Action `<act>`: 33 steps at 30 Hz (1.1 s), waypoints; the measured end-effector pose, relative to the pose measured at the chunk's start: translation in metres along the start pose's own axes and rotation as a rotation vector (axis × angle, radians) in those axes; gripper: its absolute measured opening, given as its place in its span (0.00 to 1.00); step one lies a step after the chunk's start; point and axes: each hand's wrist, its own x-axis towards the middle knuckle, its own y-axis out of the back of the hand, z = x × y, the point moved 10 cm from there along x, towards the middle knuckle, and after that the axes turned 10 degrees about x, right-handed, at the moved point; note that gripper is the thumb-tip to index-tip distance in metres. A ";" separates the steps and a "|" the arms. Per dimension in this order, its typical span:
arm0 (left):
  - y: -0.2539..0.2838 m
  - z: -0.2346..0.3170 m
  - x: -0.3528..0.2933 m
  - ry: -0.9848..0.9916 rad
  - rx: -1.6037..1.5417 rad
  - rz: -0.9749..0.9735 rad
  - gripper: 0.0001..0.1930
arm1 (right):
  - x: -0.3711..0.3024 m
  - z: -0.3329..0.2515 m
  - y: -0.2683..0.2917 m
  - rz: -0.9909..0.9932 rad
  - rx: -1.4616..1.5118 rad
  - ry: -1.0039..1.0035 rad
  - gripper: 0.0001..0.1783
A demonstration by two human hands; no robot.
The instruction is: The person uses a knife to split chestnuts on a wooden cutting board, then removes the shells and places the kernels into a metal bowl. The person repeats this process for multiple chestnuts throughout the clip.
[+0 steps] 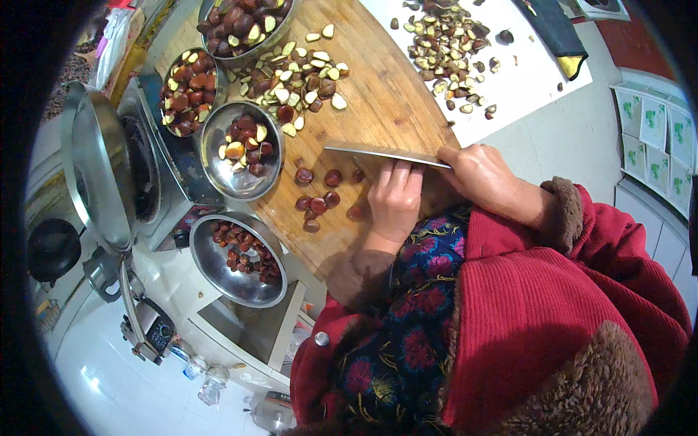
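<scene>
My right hand (483, 176) grips the handle end of a broad cleaver (378, 154), its blade lying over the round wooden chopping board (378, 94). My left hand (395, 200) presses down beside the blade, fingers bent over something I cannot make out under the blade. A few whole brown chestnuts (318, 196) lie loose on the board just left of that hand. Farther up the board sits a heap of cut chestnut halves (294, 76).
Several steel bowls of chestnuts ring the board's left side: one at the front (240, 260), one in the middle (243, 149), one behind (190, 91), one at the top (243, 25). Shell scraps (451, 43) cover a white sheet. A lidded pot (102, 163) stands left.
</scene>
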 end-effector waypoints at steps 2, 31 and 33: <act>0.004 0.000 0.003 -0.006 -0.004 0.026 0.14 | -0.005 0.004 0.003 0.034 0.044 0.024 0.07; 0.047 -0.072 -0.029 0.485 0.042 -0.039 0.13 | -0.069 0.056 0.026 0.166 0.237 -0.043 0.08; 0.035 -0.079 -0.034 0.548 -0.053 -0.106 0.14 | -0.069 0.055 0.024 0.165 0.240 -0.042 0.08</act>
